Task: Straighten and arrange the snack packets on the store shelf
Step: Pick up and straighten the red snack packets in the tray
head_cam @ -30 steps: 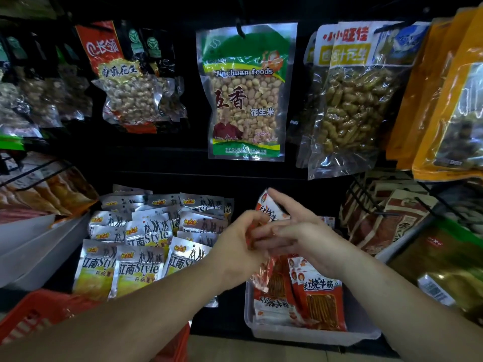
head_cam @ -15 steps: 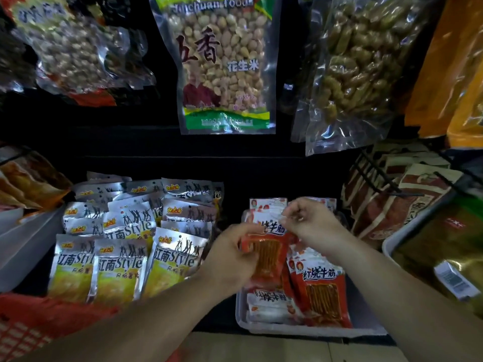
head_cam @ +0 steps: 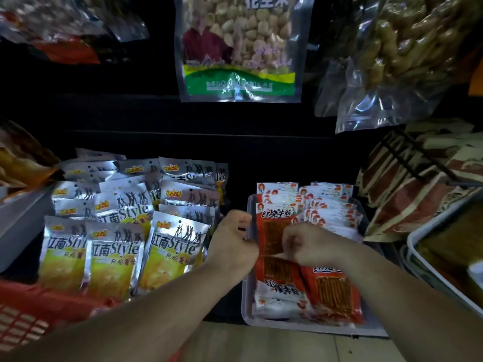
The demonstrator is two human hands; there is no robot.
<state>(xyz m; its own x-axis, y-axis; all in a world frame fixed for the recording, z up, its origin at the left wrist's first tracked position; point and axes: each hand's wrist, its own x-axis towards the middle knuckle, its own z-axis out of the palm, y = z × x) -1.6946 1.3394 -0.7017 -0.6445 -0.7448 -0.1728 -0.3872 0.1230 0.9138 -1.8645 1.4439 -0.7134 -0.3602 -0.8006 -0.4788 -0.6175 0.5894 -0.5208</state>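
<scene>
A grey tray (head_cam: 313, 329) on the lower shelf holds rows of red snack packets. The front upright red packet (head_cam: 271, 231) stands at the tray's left side. My left hand (head_cam: 232, 241) is curled at that packet's left edge, over the tray rim, and grips it. On the packet's right side, my right hand (head_cam: 308, 244) pinches it with curled fingers. More red packets (head_cam: 332, 291) lie flat at the tray's front, and others (head_cam: 329, 205) stand in rows behind. Silver and yellow packets (head_cam: 117, 252) are stacked to the left.
Clear peanut bags (head_cam: 237, 48) hang above, with more (head_cam: 392, 61) at the upper right. A red basket (head_cam: 31, 314) sits at the bottom left. Brown packets in a wire rack (head_cam: 418, 192) and a white tray (head_cam: 423, 257) stand to the right.
The view has dropped and moved closer to the lower shelf. Both hands came down with the red packet, which now stands in the tray's left side.
</scene>
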